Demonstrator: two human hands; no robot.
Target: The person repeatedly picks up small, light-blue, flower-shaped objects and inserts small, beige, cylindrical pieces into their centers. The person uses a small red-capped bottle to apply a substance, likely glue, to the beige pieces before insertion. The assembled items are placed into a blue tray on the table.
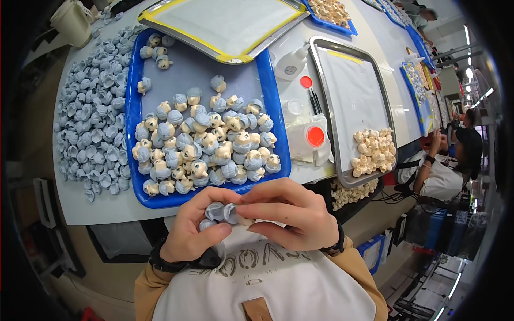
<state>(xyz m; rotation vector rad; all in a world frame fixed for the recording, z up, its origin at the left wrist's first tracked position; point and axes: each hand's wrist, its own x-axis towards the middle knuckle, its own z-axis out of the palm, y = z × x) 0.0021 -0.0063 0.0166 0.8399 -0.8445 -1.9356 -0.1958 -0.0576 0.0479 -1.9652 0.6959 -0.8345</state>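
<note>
Close to my body, just off the table's front edge, my two hands meet. My left hand (188,229) is closed around several grey-blue doll hair pieces (214,211), hollow shells with wavy surfaces. My right hand (297,213) pinches a small cream doll head (245,220), mostly covered by its fingers, right against one of the hair shells. Beyond my hands lies a blue tray (208,198) with many small doll heads (199,168) in it, cream faces with grey-blue hair on.
Loose hair shells (93,115) pile up left of the tray. A metal tray (339,115) on the right holds cream heads without hair (373,152). Between them stand a white squeeze bottle (292,64) and a red-topped container (315,137). A yellow-edged tray (225,27) overlaps the back. Another person (441,171) sits at right.
</note>
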